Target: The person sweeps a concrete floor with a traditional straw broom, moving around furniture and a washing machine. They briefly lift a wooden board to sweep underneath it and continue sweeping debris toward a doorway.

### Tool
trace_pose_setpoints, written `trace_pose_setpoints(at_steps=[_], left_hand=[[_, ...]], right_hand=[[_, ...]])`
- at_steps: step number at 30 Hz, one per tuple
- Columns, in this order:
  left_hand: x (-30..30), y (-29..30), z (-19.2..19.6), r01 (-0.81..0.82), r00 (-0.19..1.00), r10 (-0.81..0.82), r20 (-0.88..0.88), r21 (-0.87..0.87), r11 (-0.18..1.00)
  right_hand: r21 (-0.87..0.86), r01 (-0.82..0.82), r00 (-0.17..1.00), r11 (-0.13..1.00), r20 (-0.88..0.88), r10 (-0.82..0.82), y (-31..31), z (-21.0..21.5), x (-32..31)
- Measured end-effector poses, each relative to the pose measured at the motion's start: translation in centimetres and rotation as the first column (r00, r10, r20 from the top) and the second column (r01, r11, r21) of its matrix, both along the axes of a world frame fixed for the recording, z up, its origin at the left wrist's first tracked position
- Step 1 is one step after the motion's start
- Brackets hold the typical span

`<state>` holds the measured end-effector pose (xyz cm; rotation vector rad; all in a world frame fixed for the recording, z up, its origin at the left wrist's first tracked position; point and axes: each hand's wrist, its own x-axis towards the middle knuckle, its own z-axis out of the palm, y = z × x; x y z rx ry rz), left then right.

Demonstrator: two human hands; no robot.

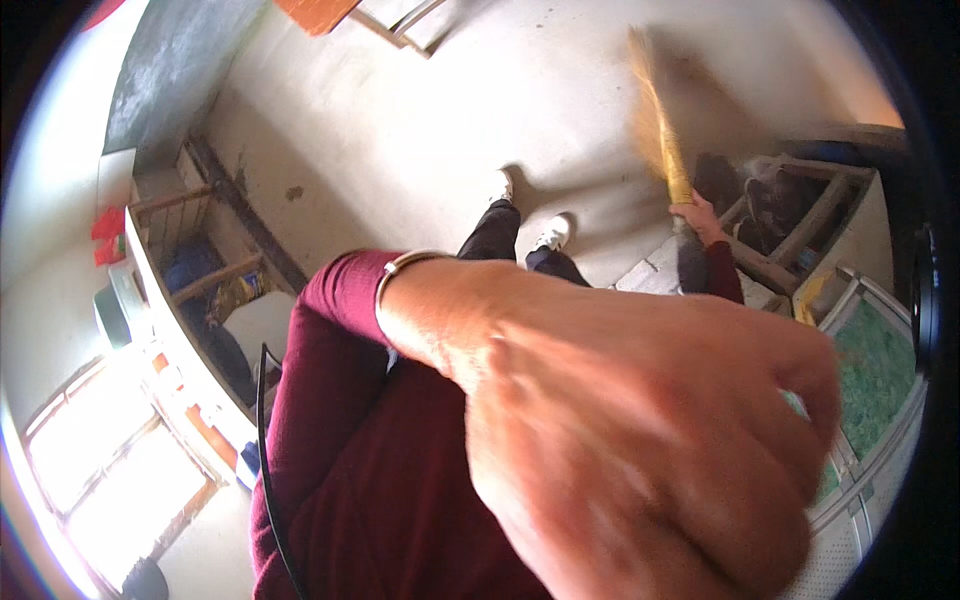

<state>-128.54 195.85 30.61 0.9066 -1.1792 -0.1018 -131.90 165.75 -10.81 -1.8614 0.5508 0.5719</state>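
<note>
My right hand, out to the right, is closed round the yellow handle of a straw broom. The bristles point away from me over the pale floor and are smeared by motion. Very near the camera, my left hand fills the lower right, back of the hand toward me. Its fingers curl under and out of sight, so anything in them is hidden. A light-coloured bracelet circles that wrist, below a maroon sleeve.
My white shoes stand on the floor. Open wooden shelving holds items at left, beside a bright window. At right are a wooden compartment unit with dark things inside and a green-panelled cabinet. An orange-topped piece of furniture stands far off.
</note>
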Motion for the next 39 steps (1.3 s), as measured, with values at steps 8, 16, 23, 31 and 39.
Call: trace_pose_setpoints(at_steps=[8, 16, 23, 31, 39], left_hand=[[6.3, 4.1, -5.8, 0.074, 0.977, -0.164, 0.135, 0.505, 0.860], [17.1, 3.1, -7.6, 0.110, 0.992, -0.126, -0.027, 0.690, 0.716], [24.9, 4.4, -9.4, 0.076, 0.995, -0.002, -0.099, 0.750, 0.657], [29.7, 3.2, -10.7, 0.238, 0.966, -0.047, -0.254, 0.806, 0.542], [35.4, -3.9, -10.8, 0.279, 0.960, -0.177, -0.217, 0.806, 0.523]], right_hand=[[0.204, 0.074, 0.995, 0.976, 0.046, -0.085, 11.7, 6.9, 5.8], [0.545, 0.207, 0.977, 0.813, -0.165, -0.138, 16.0, 2.1, 14.6], [0.464, 0.375, 0.926, 0.803, -0.237, -0.295, 1.7, -0.5, 18.8], [0.167, 0.414, 0.888, 0.895, 0.139, -0.437, 3.7, 1.5, 25.5], [0.524, 0.392, 0.919, 0.756, -0.199, -0.339, 5.8, 1.6, 32.1]])
